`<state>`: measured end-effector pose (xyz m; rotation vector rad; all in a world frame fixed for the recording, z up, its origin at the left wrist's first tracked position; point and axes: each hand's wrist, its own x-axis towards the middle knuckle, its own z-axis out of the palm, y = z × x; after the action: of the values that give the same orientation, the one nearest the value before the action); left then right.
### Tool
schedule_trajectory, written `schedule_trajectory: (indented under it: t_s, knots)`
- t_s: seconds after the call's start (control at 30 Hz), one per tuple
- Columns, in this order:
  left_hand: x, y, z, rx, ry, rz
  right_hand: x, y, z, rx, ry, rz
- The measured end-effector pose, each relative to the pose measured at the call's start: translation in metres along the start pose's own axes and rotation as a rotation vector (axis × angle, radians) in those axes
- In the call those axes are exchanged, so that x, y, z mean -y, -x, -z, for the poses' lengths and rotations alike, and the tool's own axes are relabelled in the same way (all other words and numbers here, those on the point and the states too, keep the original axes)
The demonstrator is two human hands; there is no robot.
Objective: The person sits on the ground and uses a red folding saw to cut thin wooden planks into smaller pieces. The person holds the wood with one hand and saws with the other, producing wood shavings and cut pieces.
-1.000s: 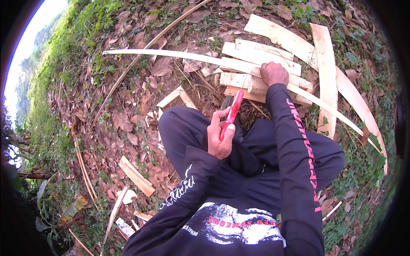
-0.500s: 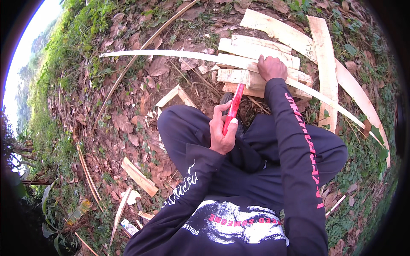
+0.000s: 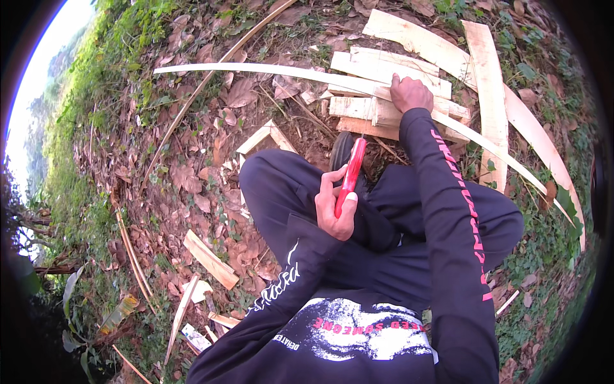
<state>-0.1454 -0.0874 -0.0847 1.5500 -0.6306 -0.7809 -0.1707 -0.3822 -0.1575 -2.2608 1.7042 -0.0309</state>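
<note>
In my left hand I grip a red-handled saw, fingers closed round the handle. Its thin blade shows edge-on and points at the stacked wood. My right hand is closed over a long, pale wooden strip, pressing it onto the pile. That strip runs across the pile from far left to lower right. Short sawn boards lie beneath and beyond it. A thicker piece of wood sits at the near side, close to the saw's tip.
Wide curved planks lie right of the pile. A thin curved stick and a bent wood offcut rest on the leafy ground to the left. Further offcuts lie lower left. My crossed legs are close below the pile.
My left hand has drawn the saw slightly back toward me, so its handle is farther from the wood. The right hand still presses the strip; the whole view has shifted a little.
</note>
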Motion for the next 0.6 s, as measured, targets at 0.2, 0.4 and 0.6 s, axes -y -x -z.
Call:
schedule_trajectory:
  t_s: [0.2,0.4,0.6]
  knots:
    - [0.0,-0.002,0.009,0.008,0.017,-0.012,0.0,0.001,0.004,0.05,0.04,0.042]
    - [0.0,-0.012,0.002,0.043,0.0,0.025,-0.001,0.001,-0.003,-0.041,0.014,-0.005]
    - [-0.01,0.008,0.013,0.011,0.031,-0.018,-0.002,0.001,0.001,0.023,0.036,0.032]
